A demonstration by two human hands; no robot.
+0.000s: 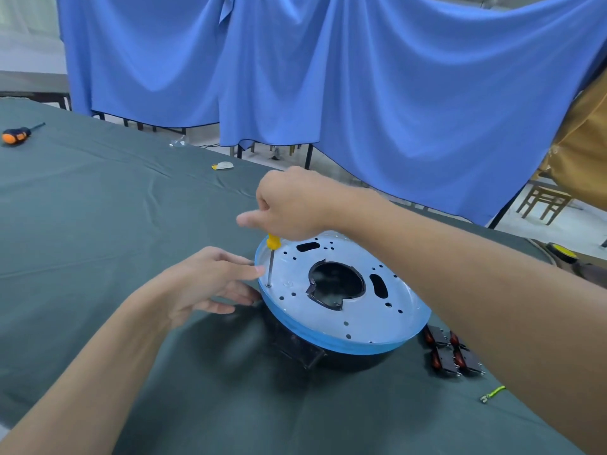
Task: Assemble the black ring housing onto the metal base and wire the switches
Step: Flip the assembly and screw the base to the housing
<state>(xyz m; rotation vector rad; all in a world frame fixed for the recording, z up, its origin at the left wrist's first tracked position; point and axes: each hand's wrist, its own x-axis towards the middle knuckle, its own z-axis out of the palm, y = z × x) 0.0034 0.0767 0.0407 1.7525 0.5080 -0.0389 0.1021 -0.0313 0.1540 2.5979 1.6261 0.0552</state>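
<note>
A round metal base with a blue film rim and many holes lies on top of the black ring housing, which shows beneath its near edge. My right hand grips a yellow-handled screwdriver held upright, its tip in a hole near the base's left edge. My left hand rests against the left rim, fingers spread, one fingertip beside the shaft. Several black and red switches lie to the right of the base, partly behind my right forearm.
The table has a dark green cloth. An orange and black screwdriver lies far left. A green-yellow wire lies near right. A small white piece and a clear bag sit at the far edge. Blue curtains hang behind.
</note>
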